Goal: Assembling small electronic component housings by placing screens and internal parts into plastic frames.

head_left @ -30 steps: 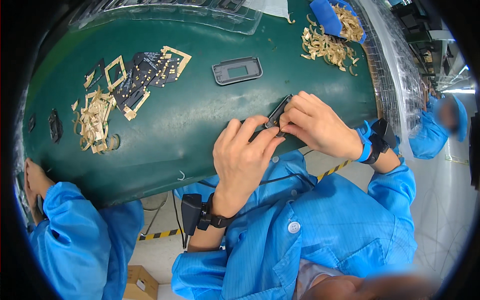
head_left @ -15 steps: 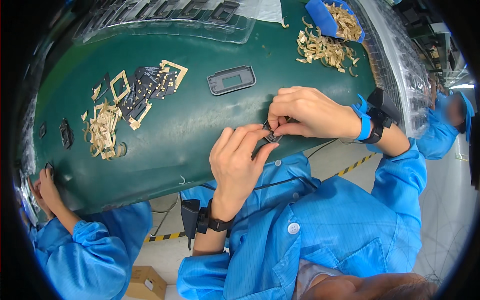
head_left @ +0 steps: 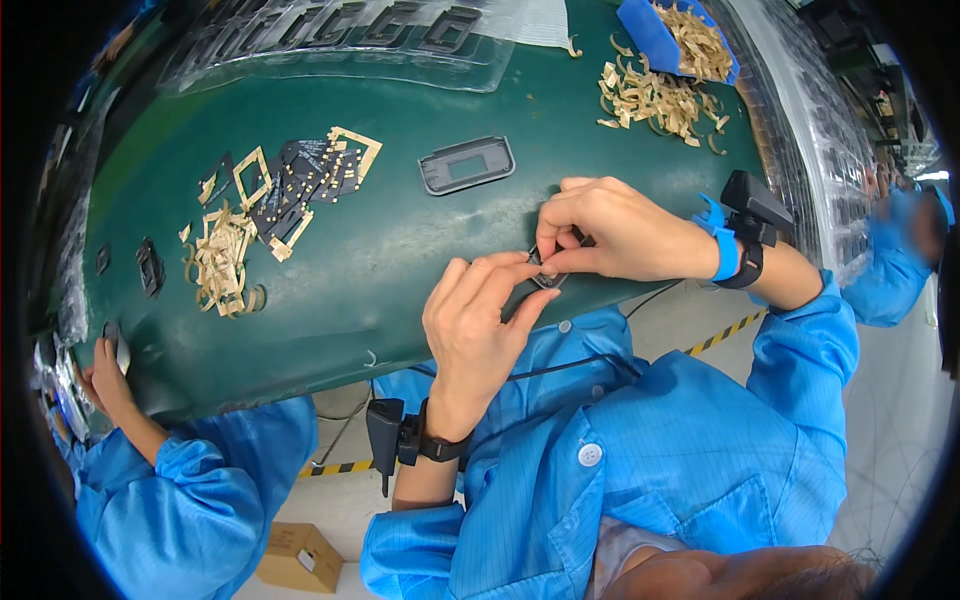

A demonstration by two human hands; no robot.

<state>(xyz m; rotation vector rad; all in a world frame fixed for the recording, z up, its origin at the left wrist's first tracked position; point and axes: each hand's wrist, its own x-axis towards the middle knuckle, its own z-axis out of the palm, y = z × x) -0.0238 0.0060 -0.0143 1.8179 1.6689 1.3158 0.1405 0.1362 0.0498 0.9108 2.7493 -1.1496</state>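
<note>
Pinching small dark part [head_left: 546,281] with left hand [head_left: 472,310]; pressing right hand [head_left: 622,232] fingertips together over it, cannot tell on what. Having grey frame [head_left: 437,174] farther, slightly left.

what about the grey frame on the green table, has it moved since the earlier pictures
No: judged against the clear tray, the grey frame keeps its place; only the whole view has shifted.
</note>
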